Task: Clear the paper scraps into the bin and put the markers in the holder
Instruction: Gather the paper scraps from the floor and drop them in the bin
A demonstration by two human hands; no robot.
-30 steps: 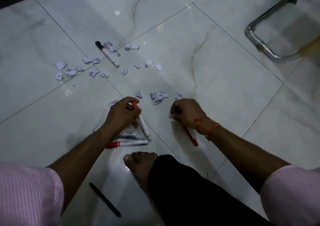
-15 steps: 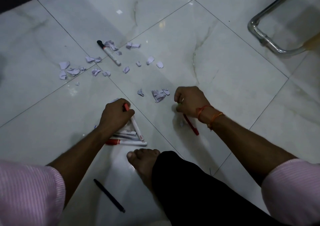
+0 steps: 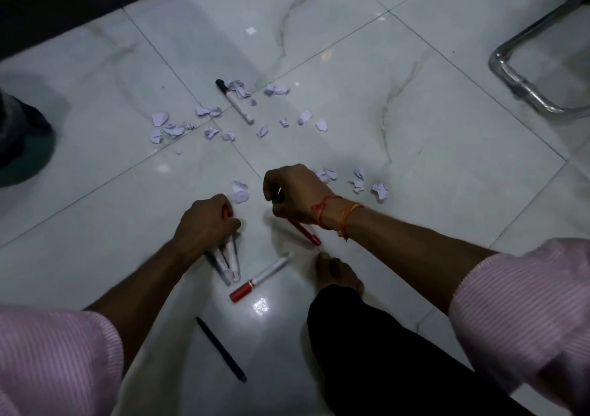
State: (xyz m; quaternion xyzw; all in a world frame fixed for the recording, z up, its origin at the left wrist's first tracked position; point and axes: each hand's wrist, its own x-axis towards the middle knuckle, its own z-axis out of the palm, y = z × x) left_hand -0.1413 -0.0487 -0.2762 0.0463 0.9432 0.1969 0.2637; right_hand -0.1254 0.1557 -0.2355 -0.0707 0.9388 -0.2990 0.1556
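Observation:
My left hand (image 3: 207, 224) is closed around a bundle of white markers (image 3: 226, 262) whose ends point down toward me on the floor. My right hand (image 3: 293, 192) grips a red pen (image 3: 306, 233) that sticks out below the wrist; something green shows in the fist. A red-capped white marker (image 3: 260, 278) lies loose between my hands. A black-capped marker (image 3: 234, 101) lies farther off among paper scraps (image 3: 209, 131). More paper scraps (image 3: 357, 180) lie right of my right hand, and one scrap (image 3: 240, 192) lies between the hands. No bin or holder is identifiable.
A black pen (image 3: 220, 348) lies on the white marble floor near my left arm. My bare foot (image 3: 338, 275) and dark trouser leg rest at the bottom middle. A chrome chair leg (image 3: 523, 86) curves at the upper right. A dark object (image 3: 22, 134) sits at the left edge.
My left hand has gathered markers into a bundle and lifted them off the pile, leaving the red-capped marker alone on the floor. My right hand has shifted left with the red pen.

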